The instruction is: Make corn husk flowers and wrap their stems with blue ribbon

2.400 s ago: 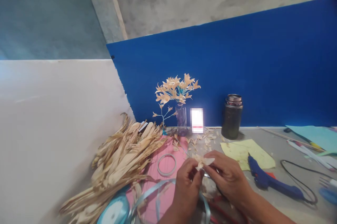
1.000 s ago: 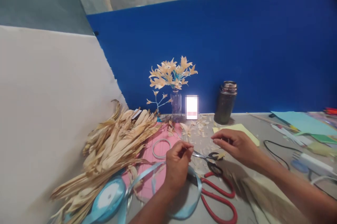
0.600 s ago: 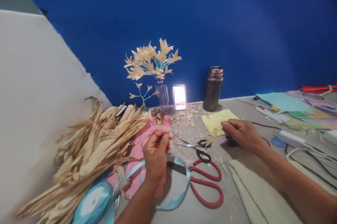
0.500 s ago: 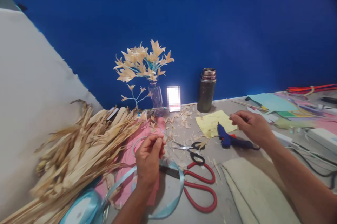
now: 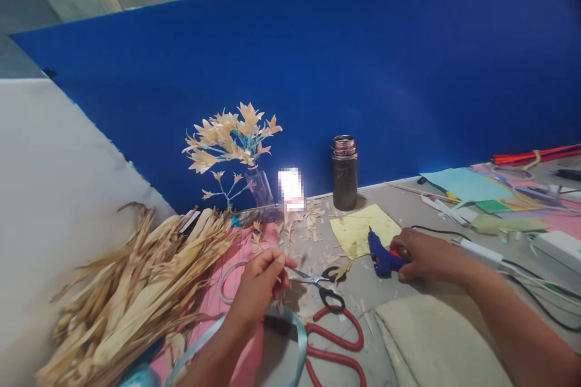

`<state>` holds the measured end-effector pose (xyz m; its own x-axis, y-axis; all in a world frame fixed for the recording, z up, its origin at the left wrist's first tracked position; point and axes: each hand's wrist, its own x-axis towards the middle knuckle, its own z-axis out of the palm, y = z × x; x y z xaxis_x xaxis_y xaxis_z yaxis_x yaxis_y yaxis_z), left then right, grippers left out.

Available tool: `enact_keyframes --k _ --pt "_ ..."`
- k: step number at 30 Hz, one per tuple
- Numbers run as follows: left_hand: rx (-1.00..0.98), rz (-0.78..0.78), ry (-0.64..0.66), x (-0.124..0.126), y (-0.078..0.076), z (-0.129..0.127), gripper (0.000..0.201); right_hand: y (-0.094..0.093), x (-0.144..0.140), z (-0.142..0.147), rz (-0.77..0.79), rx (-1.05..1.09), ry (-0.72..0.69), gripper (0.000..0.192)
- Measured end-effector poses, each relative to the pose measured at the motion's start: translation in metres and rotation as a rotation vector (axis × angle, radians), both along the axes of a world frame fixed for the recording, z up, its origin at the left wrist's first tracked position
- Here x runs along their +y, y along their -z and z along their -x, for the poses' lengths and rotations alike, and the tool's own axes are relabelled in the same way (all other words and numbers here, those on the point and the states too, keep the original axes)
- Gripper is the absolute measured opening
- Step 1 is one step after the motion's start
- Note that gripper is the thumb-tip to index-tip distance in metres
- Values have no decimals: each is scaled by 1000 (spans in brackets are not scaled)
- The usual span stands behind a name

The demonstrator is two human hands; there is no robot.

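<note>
A blue glue gun (image 5: 384,255), lying on the desk (image 5: 426,290) beside a yellow sheet (image 5: 358,231), is gripped at its rear by the curled right hand (image 5: 420,254). Something thin and pale, too small to identify, is pinched in the nearly closed left hand (image 5: 258,284) just beside small scissors (image 5: 318,278). The gun is judged rigid, light, hot at the nozzle and best taken by the handle, its cord (image 5: 538,299) trailing right.

Left grip (image 5: 258,284) near the middle, fingers pinched together, arm bent. Right grip (image 5: 420,254) stretched out right, fingers curled shut, palm down.
</note>
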<state>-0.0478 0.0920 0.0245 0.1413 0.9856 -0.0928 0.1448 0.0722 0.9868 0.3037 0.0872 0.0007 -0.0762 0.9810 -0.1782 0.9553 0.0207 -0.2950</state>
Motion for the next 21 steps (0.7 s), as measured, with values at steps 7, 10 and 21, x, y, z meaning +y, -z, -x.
enact_keyframes --k 7,10,21 --pt "160 -37 133 71 9 -76 17 18 6 0 -26 10 -25 28" --pt "207 -39 163 90 33 -107 17 22 8 -2 -35 32 -14 26" --pt "162 -35 152 89 30 -109 18 43 21 -24 -42 40 -108 24"
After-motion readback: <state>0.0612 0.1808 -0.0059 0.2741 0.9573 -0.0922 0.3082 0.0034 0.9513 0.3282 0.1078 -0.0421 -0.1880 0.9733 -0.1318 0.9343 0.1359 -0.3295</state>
